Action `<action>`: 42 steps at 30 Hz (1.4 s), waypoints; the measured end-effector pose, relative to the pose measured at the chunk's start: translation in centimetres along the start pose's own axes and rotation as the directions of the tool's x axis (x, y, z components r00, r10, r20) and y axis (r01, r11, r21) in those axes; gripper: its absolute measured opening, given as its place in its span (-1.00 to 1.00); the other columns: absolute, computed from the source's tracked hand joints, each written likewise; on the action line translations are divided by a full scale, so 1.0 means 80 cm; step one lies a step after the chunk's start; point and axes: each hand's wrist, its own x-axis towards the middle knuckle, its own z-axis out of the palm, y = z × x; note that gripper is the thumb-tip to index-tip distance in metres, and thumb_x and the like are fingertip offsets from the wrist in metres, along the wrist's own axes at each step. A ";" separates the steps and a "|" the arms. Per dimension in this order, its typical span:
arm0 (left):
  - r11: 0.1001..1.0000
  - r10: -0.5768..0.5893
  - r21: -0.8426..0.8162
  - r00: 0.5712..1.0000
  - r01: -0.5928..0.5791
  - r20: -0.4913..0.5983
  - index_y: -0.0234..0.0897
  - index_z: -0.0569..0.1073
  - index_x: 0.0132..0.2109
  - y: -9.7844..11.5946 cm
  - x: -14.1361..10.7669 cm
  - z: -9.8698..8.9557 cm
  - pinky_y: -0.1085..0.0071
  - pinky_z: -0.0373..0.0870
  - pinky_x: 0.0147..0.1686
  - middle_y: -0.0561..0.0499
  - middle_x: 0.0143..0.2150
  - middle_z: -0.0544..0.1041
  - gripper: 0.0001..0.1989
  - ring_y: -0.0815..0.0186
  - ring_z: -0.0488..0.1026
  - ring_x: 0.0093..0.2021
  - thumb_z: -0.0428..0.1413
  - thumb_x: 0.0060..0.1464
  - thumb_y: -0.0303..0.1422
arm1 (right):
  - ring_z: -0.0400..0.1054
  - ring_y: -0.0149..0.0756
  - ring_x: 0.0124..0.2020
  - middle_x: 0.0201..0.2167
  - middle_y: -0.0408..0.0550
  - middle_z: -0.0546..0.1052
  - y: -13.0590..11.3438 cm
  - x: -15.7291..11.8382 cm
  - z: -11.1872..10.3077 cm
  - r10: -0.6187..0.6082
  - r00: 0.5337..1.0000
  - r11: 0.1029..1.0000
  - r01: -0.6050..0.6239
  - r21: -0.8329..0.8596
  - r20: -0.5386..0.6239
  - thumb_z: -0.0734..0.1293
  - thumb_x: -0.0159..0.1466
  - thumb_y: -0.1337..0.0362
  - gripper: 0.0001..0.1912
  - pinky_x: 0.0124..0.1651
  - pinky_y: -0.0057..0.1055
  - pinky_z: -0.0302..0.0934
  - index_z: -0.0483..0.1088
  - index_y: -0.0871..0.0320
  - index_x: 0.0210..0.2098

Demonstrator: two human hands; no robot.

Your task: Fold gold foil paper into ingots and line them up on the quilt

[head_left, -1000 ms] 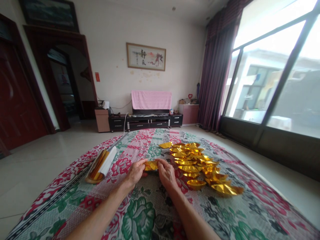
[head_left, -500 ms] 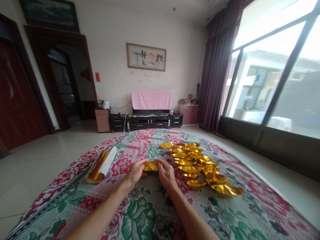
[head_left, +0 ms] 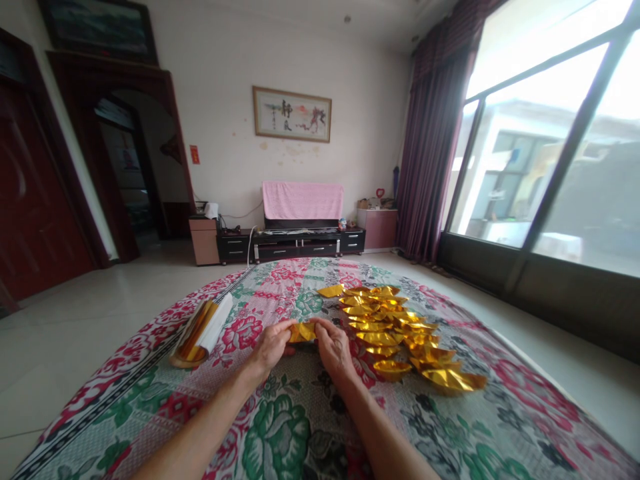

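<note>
A small folded piece of gold foil paper point(head_left: 303, 332) is held between both hands above the middle of the flowered cloth. My left hand point(head_left: 271, 345) pinches its left end, and my right hand point(head_left: 334, 346) grips the right end with the thumb on top. To the right of my hands, several gold boat-shaped foil pieces point(head_left: 383, 339) lie in overlapping rows. One flatter gold piece point(head_left: 331, 291) sits at the far left end of those rows. On the left, a bundle of gold and white sheets point(head_left: 204, 331) rests in a holder whose shape is partly hidden.
The round table is covered by a patterned red, green and grey cloth point(head_left: 280, 433). Beyond it stands a low black cabinet point(head_left: 300, 248) with a pink cloth point(head_left: 303, 200) above it. A large window point(head_left: 525, 160) is at the right.
</note>
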 end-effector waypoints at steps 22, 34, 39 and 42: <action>1.000 -0.027 0.003 0.999 0.027 -0.034 -0.31 0.33 0.12 0.000 -0.002 0.003 0.42 0.40 -0.36 -0.14 -0.05 0.49 -0.48 0.20 0.45 -0.15 0.01 -0.05 -0.41 | 0.32 -0.36 -0.51 -0.58 -0.13 0.49 -0.005 -0.002 0.000 -0.031 0.999 0.998 0.029 -0.058 -0.039 0.12 0.17 0.11 -0.59 -0.48 -0.55 0.14 0.52 0.13 -0.24; 0.999 -0.052 0.004 0.998 0.053 -0.037 -0.35 0.31 0.14 0.008 -0.006 0.005 0.42 0.40 -0.36 -0.15 -0.02 0.48 -0.47 0.19 0.44 -0.13 -0.02 -0.04 -0.42 | 0.35 -0.33 -0.48 -0.56 -0.12 0.50 -0.003 -0.001 0.000 -0.010 1.000 0.999 0.009 -0.042 -0.022 0.12 0.17 0.10 -0.59 -0.45 -0.53 0.17 0.52 0.13 -0.24; 0.999 -0.042 0.021 0.999 0.042 -0.019 -0.32 0.30 0.15 0.007 -0.005 0.004 0.43 0.40 -0.35 -0.13 -0.01 0.48 -0.47 0.19 0.44 -0.10 -0.03 -0.03 -0.42 | 0.35 -0.33 -0.48 -0.57 -0.13 0.50 -0.003 -0.002 0.001 -0.028 0.999 0.999 0.027 -0.029 -0.046 0.14 0.17 0.11 -0.61 -0.44 -0.53 0.19 0.53 0.12 -0.25; 0.999 -0.047 0.009 0.999 0.047 -0.014 -0.32 0.30 0.15 0.005 -0.004 0.003 0.43 0.40 -0.35 -0.14 -0.01 0.48 -0.48 0.19 0.44 -0.10 -0.02 -0.02 -0.42 | 0.36 -0.33 -0.47 -0.57 -0.13 0.51 -0.003 -0.002 0.001 -0.043 0.997 0.999 0.042 -0.018 -0.063 0.14 0.16 0.11 -0.61 -0.43 -0.53 0.20 0.53 0.11 -0.26</action>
